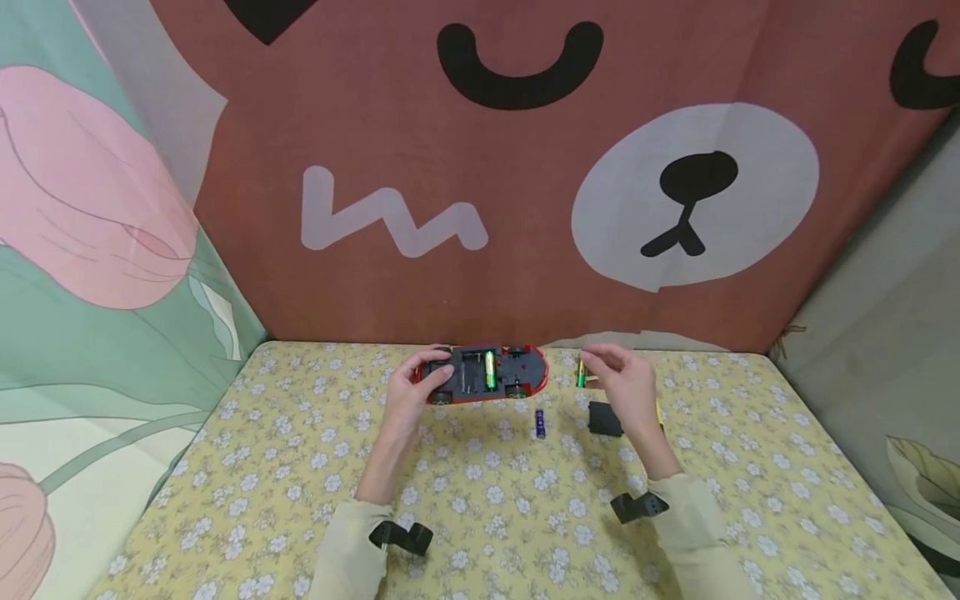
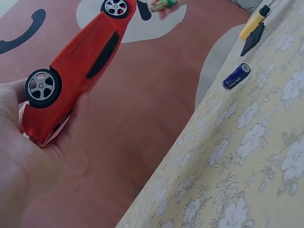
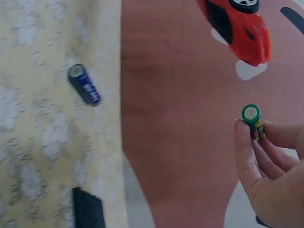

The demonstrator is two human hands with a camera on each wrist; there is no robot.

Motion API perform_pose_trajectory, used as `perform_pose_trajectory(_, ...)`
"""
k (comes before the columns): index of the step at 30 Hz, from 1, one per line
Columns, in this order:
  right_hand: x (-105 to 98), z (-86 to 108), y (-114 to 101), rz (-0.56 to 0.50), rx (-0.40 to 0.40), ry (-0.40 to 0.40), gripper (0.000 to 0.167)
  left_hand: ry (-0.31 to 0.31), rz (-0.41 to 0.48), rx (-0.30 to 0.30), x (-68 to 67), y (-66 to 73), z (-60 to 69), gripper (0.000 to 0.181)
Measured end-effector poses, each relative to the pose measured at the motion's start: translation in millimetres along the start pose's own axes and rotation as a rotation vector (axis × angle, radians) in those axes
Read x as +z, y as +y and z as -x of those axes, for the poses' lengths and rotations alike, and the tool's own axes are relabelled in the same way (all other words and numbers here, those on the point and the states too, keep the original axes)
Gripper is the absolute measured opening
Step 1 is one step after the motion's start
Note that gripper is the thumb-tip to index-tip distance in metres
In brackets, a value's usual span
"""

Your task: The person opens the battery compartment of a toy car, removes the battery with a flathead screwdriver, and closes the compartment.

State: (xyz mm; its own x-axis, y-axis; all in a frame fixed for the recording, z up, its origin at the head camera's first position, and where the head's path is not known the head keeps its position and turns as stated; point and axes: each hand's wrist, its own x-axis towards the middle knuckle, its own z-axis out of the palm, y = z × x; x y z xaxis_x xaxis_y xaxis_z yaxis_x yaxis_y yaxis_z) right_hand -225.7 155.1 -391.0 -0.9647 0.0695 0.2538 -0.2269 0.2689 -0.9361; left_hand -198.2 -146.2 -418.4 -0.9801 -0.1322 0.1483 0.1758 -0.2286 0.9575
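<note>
The left hand grips the rear end of a red toy car, held upside down above the table with its dark underside showing. One green battery lies in the car's open compartment, toward the right side; the rest of the compartment shows no battery. To the right of the car, the right hand pinches another green battery between thumb and fingers, apart from the car. In the left wrist view the left hand holds the car around its rear wheel.
A blue battery lies on the flowered tablecloth below the car. A dark cover sits near the right forearm, with a yellow-handled tool beside it. A printed cloth hangs behind the table.
</note>
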Motion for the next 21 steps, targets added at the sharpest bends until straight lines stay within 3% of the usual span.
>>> perform_pose_trajectory(11,-8.9,3.2,27.9,-0.089,0.224,-0.121,0.033,-0.013,0.001,0.013,4.2,-2.0,-0.6,0.025)
perform_pose_trajectory(21,7.1,10.7,52.5,-0.071,0.206,-0.247,0.034,-0.002,-0.016,0.002,2.9,-1.5,-0.1,0.025)
